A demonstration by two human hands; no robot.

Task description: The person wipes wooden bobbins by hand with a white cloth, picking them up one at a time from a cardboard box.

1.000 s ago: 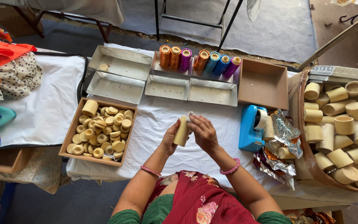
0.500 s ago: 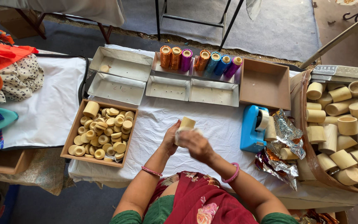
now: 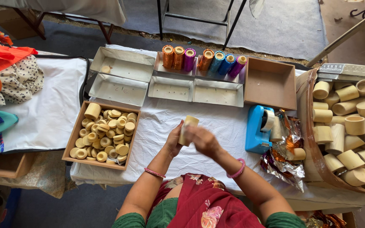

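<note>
- Your left hand [image 3: 174, 141] grasps the cream cylinder [image 3: 187, 129] upright above the white-covered surface [image 3: 216, 122]; keep that grip firm near its base.
- Your right hand [image 3: 205, 141] is blurred against the cylinder's side; I cannot tell whether it is closed on it. Work it evenly round the wall.
- Hold the piece midway between the wooden box of small rings [image 3: 102, 137] and the blue tape dispenser [image 3: 259, 128], clear of the foil scraps [image 3: 286, 162].
</note>
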